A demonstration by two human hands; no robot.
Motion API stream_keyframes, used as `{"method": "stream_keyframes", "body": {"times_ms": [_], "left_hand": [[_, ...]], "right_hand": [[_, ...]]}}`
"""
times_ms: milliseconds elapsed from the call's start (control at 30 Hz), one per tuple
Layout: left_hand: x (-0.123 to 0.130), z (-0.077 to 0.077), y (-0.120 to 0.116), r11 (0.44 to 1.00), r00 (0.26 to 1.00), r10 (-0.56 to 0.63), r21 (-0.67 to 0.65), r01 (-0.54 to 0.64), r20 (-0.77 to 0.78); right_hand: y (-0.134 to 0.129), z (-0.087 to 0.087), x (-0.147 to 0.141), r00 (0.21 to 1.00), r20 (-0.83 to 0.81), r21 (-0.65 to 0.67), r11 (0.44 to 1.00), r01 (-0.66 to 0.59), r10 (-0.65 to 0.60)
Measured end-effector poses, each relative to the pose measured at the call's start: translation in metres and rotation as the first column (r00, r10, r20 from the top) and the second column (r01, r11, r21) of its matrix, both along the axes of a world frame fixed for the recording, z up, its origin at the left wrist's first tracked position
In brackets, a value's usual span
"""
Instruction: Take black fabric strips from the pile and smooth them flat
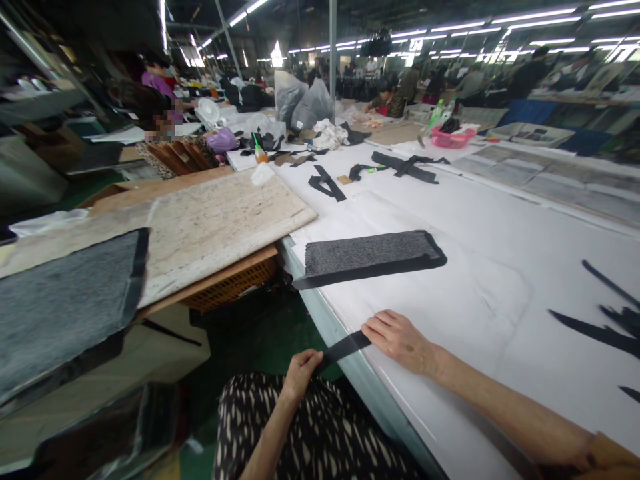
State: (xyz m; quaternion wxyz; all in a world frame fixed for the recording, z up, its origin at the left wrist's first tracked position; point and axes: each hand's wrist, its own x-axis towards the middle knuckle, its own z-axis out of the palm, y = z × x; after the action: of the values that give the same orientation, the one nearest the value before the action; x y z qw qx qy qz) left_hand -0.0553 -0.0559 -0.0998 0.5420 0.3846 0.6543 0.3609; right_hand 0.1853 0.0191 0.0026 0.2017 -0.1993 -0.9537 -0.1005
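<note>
A black fabric strip (345, 347) stretches between my two hands at the edge of the white table. My left hand (304, 371) pinches its lower end above my patterned lap. The other end is under the closed fingers of my right hand (395, 337), which rests at the tabletop's edge. Just beyond the hands lies a grey knitted panel (367, 252) with black binding along its near and right edges. Loose black strips (600, 331) lie on the table to the right.
A beige board (225, 220) adjoins the white table (480, 267) on the left, with a large grey cloth piece (75, 300) on it. Black scraps (405, 167), a glue bottle (260, 152) and a pink basket (453, 137) stand farther back. A co-worker (160, 127) sits at the far left.
</note>
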Motion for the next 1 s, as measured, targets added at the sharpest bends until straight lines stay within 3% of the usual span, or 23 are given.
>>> {"method": "stream_keyframes", "body": {"times_ms": [333,1000], "left_hand": [[-0.006,-0.013,-0.003,1.000,1.000,0.004,-0.029,-0.005,-0.020],[-0.003,-0.018,-0.006,0.999,1.000,-0.004,-0.032,0.004,0.005]], "right_hand": [[-0.002,0.004,-0.010,1.000,0.026,-0.077,0.997,-0.001,0.003],[-0.001,-0.002,-0.002,0.999,0.035,-0.017,1.000,-0.024,0.024]]}}
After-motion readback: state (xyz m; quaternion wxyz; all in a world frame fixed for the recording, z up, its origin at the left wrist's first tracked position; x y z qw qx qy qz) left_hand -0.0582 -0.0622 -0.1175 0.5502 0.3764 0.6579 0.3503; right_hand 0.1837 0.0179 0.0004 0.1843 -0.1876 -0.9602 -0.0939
